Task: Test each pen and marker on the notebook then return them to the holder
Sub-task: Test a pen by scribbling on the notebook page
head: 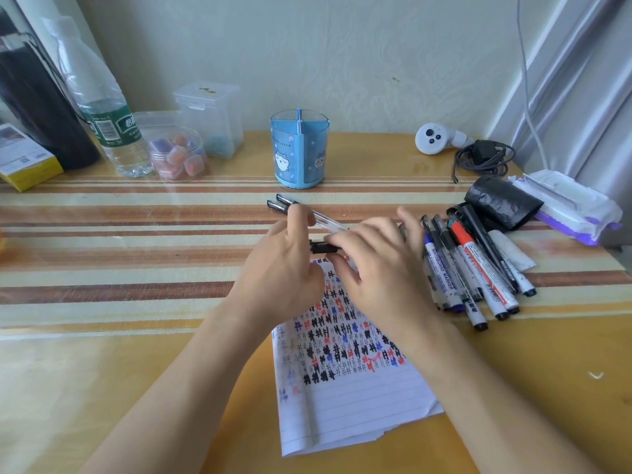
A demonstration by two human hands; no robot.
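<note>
Left hand (284, 268) pinches one black pen (321, 248) above the notebook (359, 398). Two clear pens (285, 204) lie behind it, before one blue holder (300, 155). Right hand (383, 268) pinches the same pen. Beside it lies a heap of markers (478, 265), too overlapped to count.

Pale embossed wall (342, 56), wooden desk (102, 388), striped cloth (119, 234), soft daylight

Single head-worn wide-angle view, looking forward and down, close above the table (85, 371)
</note>
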